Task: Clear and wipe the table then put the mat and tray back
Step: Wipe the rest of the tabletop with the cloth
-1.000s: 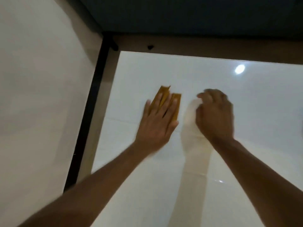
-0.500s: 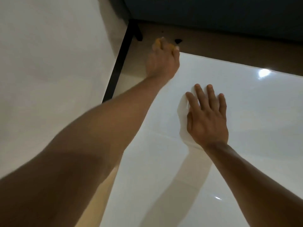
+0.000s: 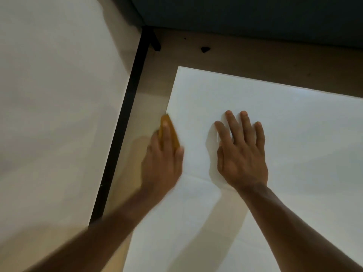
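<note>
A glossy white table top fills the right and lower part of the view. My left hand lies flat on a yellow-orange cloth at the table's left edge, with straight fingers pressing it down; the hand is blurred by motion. My right hand rests flat on the white surface a little to the right, fingers straight and spread, holding nothing. No mat or tray is in view.
A tan wooden band runs along the far and left sides of the white top. A black metal bar stands at the left, beside a pale floor. A dark wall is at the back.
My left hand has pulled the cloth back from the far left corner to the middle of the left edge. My right hand stays flat in about the same place.
</note>
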